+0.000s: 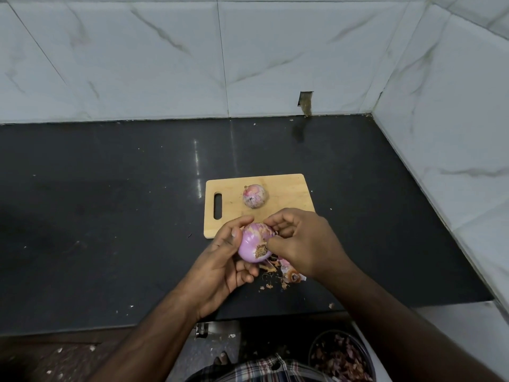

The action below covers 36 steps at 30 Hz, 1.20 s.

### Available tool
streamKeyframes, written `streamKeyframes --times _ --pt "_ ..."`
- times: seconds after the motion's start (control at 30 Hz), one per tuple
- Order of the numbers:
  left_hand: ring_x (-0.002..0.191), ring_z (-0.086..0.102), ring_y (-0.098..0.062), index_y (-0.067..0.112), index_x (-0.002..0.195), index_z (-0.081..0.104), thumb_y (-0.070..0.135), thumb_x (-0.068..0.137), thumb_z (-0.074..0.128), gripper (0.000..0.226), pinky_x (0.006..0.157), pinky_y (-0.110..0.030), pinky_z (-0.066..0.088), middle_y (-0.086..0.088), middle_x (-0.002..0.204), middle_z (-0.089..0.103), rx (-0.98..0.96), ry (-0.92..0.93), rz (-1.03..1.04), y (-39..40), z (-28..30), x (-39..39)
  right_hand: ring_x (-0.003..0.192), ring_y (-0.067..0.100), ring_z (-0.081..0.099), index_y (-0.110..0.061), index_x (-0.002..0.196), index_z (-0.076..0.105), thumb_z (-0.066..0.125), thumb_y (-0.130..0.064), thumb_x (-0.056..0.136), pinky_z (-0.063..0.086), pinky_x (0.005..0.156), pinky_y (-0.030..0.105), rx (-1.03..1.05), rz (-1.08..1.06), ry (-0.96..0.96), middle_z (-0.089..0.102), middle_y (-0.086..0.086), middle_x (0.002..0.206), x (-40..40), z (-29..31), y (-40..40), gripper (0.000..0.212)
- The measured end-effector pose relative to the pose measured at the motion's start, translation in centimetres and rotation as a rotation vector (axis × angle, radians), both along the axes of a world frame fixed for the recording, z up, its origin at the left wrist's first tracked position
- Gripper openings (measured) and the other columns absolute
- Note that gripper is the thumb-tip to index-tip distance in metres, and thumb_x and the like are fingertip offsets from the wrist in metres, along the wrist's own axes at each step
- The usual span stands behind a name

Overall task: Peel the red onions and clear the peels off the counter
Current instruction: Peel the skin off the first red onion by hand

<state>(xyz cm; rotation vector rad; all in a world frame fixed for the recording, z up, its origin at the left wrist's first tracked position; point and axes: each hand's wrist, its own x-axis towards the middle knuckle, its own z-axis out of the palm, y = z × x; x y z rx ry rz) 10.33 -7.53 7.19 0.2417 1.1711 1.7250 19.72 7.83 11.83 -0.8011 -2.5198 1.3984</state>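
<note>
The person holds 1 red onion (254, 242) above the front part of the dark tabletop (110, 202), just in front of the near edge of the wooden cutting board (286, 194). The left hand (223, 266) cups this onion from the left and below; its fingers (242, 274) curl round the underside and its thumb lies along the upper left side. The onion's root end faces the camera, and most of the visible surface is smooth pale purple, with some papery skin left at the top.

The right hand (303, 244) meets the onion from the right. Its fingers (278, 221) are curled and pinch at the skin on the onion's upper right side, and its thumb presses beside the root end.

A second red onion (255, 196) rests on the cutting board, near the middle, well apart from both hands. Dry pink and white skin covers it. The board has a slot handle at its left end.

Loose onion peels (286, 271) lie on the tabletop directly below the hands, with smaller flakes scattered toward the front edge. At the lower right, below tabletop level, a dark round container (369, 362) holds more reddish peel scraps. White marble-pattern tiles (137, 64) cover the walls behind and to the right.
</note>
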Motion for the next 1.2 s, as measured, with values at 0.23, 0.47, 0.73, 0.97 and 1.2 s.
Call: streamKeyframes --times 0.23,0.47,0.73,0.97,1.2 --pt "0.053 0.057 -0.018 0.017 0.129 0.061 0.039 0.095 0.049 0.043 0.048 -0.024 0.052 -0.02 0.084 0.068 -0.041 0.058 -0.006 0.3 0.4 0.5 0.074 0.002 0.065 -0.022 0.093 0.072 0.071 -0.014 0.074 0.058 0.07 0.027 0.044 -0.029 0.014 0.07 -0.012 0.079 0.3 -0.5 -0.3 0.02" --pt "0.046 0.056 -0.014 0.006 0.118 0.066 0.057 0.095 0.042 0.06 0.045 -0.022 0.05 -0.013 0.066 0.065 -0.136 -0.051 -0.013 0.2 0.8 -0.1 0.07 0.012 0.07 -0.014 0.09 0.076 0.064 0.002 0.082 0.061 0.073 0.037 -0.155 -0.005 0.082 0.075 0.0 0.079 0.2 -0.5 0.8 0.021" --pt "0.055 0.054 -0.012 0.021 0.121 0.067 0.024 0.066 0.092 0.06 0.048 -0.019 0.048 -0.009 0.082 0.066 -0.044 0.11 -0.12 -0.3 -0.1 -0.4 0.077 0.017 0.074 -0.018 0.107 0.074 0.073 -0.007 0.083 0.061 0.075 0.036 -0.308 0.087 0.066 0.077 0.0 0.085 0.7 -0.5 1.4 0.026" --pt "0.052 0.048 -0.012 0.024 0.123 0.066 0.013 0.074 0.083 0.053 0.045 -0.022 0.042 -0.01 0.084 0.067 -0.118 0.314 -0.128 -0.1 -0.1 -0.2 0.074 0.0 0.068 -0.026 0.097 0.073 0.075 -0.022 0.074 0.058 0.071 0.024 0.035 0.124 -0.018 0.074 -0.013 0.079 0.6 -0.1 0.7 0.023" --pt "0.053 0.048 -0.013 0.019 0.124 0.064 0.014 0.077 0.079 0.05 0.045 -0.022 0.04 -0.009 0.081 0.066 -0.116 0.307 -0.134 -0.1 -0.3 -0.6 0.078 -0.004 0.067 -0.022 0.103 0.072 0.069 -0.021 0.081 0.054 0.071 0.015 0.103 0.128 0.0 0.073 -0.014 0.085 0.5 -0.4 0.3 0.022"
